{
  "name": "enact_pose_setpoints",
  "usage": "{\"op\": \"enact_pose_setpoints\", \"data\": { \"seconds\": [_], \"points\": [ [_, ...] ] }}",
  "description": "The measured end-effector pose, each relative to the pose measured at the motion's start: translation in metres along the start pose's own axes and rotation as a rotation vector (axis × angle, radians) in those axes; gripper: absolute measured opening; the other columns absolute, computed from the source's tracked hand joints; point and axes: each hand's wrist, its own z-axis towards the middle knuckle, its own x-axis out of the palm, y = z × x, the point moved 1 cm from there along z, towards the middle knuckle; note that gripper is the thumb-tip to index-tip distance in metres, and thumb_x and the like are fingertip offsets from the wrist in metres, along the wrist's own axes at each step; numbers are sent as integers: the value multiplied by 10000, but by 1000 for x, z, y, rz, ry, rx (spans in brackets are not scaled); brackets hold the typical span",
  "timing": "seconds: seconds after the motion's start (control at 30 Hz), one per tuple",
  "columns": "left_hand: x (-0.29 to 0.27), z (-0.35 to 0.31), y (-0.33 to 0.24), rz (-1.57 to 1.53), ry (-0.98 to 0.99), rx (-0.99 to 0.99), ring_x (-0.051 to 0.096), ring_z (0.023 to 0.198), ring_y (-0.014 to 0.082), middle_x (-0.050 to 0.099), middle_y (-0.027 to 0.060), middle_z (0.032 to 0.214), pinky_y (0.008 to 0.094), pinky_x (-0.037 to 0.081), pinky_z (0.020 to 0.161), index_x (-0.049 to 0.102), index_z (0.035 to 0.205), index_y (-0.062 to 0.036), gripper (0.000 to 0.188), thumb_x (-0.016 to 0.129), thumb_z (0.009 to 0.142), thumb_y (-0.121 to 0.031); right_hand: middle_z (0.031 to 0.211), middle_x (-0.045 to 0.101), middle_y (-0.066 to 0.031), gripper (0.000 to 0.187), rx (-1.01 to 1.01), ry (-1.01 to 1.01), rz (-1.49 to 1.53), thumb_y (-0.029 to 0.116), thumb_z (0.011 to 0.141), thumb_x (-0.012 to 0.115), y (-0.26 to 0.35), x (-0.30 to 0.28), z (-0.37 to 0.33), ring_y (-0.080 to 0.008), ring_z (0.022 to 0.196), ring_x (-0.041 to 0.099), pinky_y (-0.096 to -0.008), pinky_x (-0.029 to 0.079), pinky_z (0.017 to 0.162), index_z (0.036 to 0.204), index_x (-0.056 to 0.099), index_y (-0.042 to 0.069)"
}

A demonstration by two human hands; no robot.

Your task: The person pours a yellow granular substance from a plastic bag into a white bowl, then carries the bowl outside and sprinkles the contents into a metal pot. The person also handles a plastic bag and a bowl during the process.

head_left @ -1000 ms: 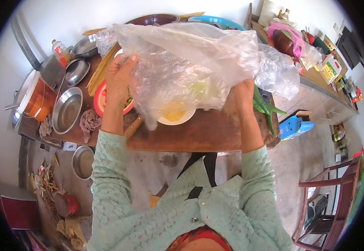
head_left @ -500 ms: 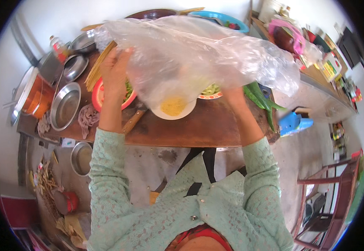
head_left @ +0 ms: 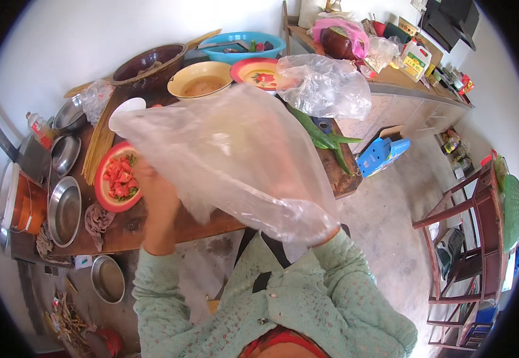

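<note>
A large clear plastic bag (head_left: pixel 229 143) spreads over the middle of the table and hides most of what lies beneath; something pale yellow shows faintly through it. My left hand (head_left: pixel 152 185) has its fingers closed at the bag's left edge, beside a red-rimmed plate (head_left: pixel 100 179) of chopped red and green food. Behind or inside the film, my right hand (head_left: pixel 298 179) appears only as a blur, its wrist coming out at the bag's lower right edge. A second, crumpled clear bag (head_left: pixel 331 86) lies at the back right, near long green vegetables (head_left: pixel 319 132).
At the back stand a brown basin (head_left: pixel 146 67), a cream bowl (head_left: pixel 200 79), a red-rimmed dish (head_left: pixel 241 71) and a blue basin (head_left: pixel 277 45). Dry sticks (head_left: pixel 99 149) and metal bowls (head_left: pixel 65 209) line the left side. A wooden chair (head_left: pixel 480 221) stands at right.
The plastic has come down toward me, and my right hand has drawn nearer under the film. A crumpled bag now lies apart at the back right. My view has shifted, uncovering the back bowls.
</note>
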Motion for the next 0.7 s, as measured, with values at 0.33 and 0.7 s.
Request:
{"op": "enact_pose_setpoints", "data": {
  "seconds": [0.33, 0.7],
  "points": [
    [66, -46, 10, 225, 806, 511, 499, 1031, 266, 554, 118, 1050, 395, 380, 921, 604, 1028, -60, 351, 653, 688, -134, 1230, 488, -65, 473, 198, -232, 259, 210, 895, 539, -41, -40, -81, -187, 1136, 473, -334, 400, 969, 1313, 377, 58],
    [168, -10, 71, -14, 496, -37, 602, 861, 220, 612, 118, 974, 319, 479, 745, 590, 1018, -19, 297, 669, 740, -85, 1130, 546, -47, 384, -76, -841, 324, 284, 938, 462, -55, -171, -96, -185, 1017, 539, -332, 447, 903, 1255, 461, 67]
  ]
}}
